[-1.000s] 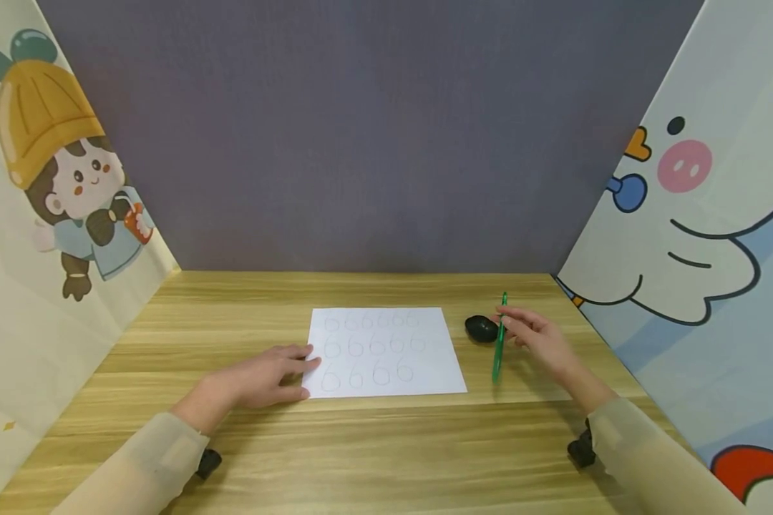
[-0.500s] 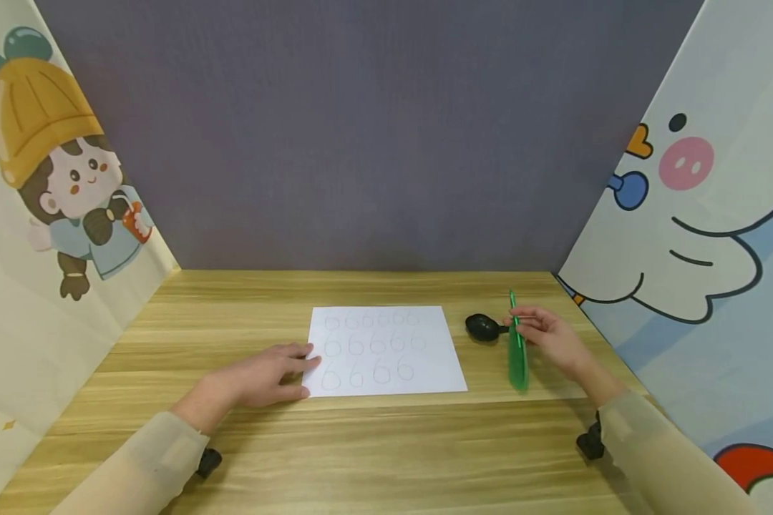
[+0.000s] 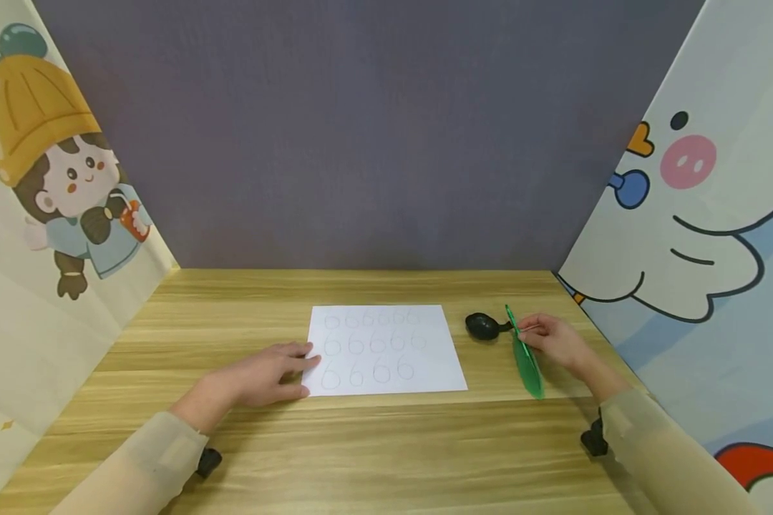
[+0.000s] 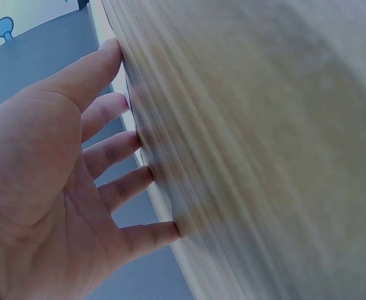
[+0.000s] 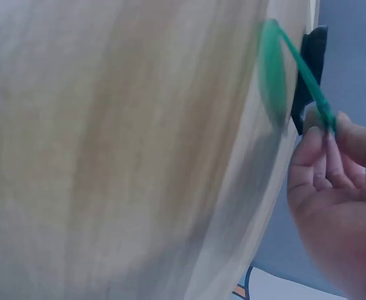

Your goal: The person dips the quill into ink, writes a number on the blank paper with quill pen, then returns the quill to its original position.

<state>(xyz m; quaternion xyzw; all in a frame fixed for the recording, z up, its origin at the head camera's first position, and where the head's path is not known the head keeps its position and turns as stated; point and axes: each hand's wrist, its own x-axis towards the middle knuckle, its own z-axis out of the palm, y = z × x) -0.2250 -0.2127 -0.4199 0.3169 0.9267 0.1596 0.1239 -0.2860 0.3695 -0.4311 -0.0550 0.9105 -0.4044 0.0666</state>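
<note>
My left hand [image 3: 272, 373] lies at the left edge of a white paper sheet [image 3: 428, 368] marked with rows of drawn 6s. Its fingers [image 4: 112, 151] are spread, with the tips down on the sheet and table. My right hand [image 3: 557, 345] pinches the upper part of a thin, see-through green piece [image 3: 528, 368] between thumb and fingertips [image 5: 308, 147]. It has a straight, stick-like edge and a rounded green area; its kind is unclear. Just left of it lies a black, spoon-like thing [image 3: 483, 326], rounded with a narrow stem partly hidden behind the green piece.
The wood-grain table [image 3: 361, 458] ends at a grey back panel [image 3: 373, 143]. Printed cartoon walls stand at the left [image 3: 13, 336] and right [image 3: 747, 300]. A dark wrist device [image 3: 595, 438] shows under the right sleeve.
My right hand has shifted right, carrying the green piece, which has turned from a thin edge to showing a wider face. More of the black stem is visible. My left hand stays put.
</note>
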